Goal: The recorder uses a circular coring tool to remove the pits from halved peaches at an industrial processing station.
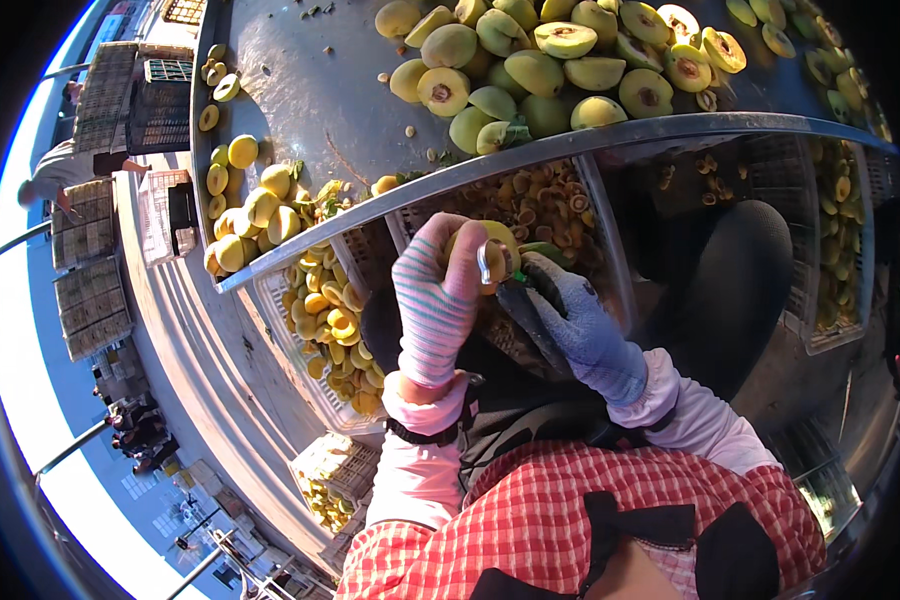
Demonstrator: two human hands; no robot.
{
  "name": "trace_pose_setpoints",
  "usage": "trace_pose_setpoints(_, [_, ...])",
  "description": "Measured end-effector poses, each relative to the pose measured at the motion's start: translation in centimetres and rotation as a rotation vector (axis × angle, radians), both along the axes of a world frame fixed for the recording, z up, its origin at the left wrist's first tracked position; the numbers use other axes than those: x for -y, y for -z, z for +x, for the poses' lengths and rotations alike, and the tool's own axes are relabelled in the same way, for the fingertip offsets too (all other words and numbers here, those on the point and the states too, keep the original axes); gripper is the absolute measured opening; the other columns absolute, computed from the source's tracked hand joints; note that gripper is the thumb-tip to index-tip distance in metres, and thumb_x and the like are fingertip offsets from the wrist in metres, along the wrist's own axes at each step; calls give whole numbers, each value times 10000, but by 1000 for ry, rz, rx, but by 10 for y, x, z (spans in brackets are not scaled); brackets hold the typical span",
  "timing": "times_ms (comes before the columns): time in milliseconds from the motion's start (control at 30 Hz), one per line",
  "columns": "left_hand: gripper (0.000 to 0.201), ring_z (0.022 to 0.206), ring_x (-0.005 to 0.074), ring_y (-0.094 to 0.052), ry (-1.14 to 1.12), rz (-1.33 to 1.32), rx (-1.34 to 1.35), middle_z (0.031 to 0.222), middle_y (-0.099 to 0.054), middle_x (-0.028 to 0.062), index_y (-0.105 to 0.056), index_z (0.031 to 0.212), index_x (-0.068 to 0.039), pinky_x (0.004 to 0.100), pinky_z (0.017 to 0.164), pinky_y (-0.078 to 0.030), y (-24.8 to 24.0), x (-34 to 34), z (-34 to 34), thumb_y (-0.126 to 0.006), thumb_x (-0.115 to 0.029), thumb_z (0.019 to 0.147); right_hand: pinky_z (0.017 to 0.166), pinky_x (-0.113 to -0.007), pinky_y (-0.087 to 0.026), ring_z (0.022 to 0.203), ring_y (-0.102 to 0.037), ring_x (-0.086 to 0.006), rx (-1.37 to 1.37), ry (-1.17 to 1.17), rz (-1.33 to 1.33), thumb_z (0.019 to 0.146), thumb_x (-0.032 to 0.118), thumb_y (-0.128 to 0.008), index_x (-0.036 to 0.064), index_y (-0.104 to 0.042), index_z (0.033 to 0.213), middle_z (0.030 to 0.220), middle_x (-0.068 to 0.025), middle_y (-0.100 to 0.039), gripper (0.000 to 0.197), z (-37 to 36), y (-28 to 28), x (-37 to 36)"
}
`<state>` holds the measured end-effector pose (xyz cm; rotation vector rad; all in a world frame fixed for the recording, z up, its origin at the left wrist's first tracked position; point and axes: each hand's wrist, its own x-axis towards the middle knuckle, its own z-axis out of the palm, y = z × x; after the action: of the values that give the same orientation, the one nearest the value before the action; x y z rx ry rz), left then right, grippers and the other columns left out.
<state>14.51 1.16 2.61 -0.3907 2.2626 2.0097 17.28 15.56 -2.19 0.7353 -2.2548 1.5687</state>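
Note:
My left hand (434, 305), in a striped pink-and-white knit glove, is closed around a yellow-green peach (500, 233) in front of the table edge. My right hand (595, 335), in a blue-grey glove with a dark palm, grips a small hand tool. The tool has a curved metal end (484, 262) and a green part by the fingers. Its metal end is against the peach, and most of its handle is hidden by my fingers. Whether the peach is whole or a half cannot be made out.
Piled peach halves (565, 40) lie on the metal table (310, 90), with more peaches (260, 208) at its left corner. Below its raised rim stand crates of yellow halves (335, 315) and brownish pieces (545, 200). Another filled crate (838, 240) is at right. Stacked crates (90, 300) stand far left.

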Motion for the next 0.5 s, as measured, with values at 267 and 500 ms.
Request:
trace_pose_setpoints(267, [452,777,141,-584,-177,198,-99,882,-659,95,-600,1087,-15,244,733,-447,6,-24,32,-418,-411,966,696,-417,-463,772,-585,-384,70,23,4,926,181,-561,-52,-521,1106,893,-208,-618,297,33,13,11])
trace_pose_setpoints(500, [471,720,100,-585,-54,184,-12,811,-661,67,-641,975,-24,217,649,-429,17,-8,48,-424,-443,960,421,-194,-347,452,-433,-66,1586,-772,-990,973,423,-449,57,-578,938,646,9,-486,389,35,-12,-2])
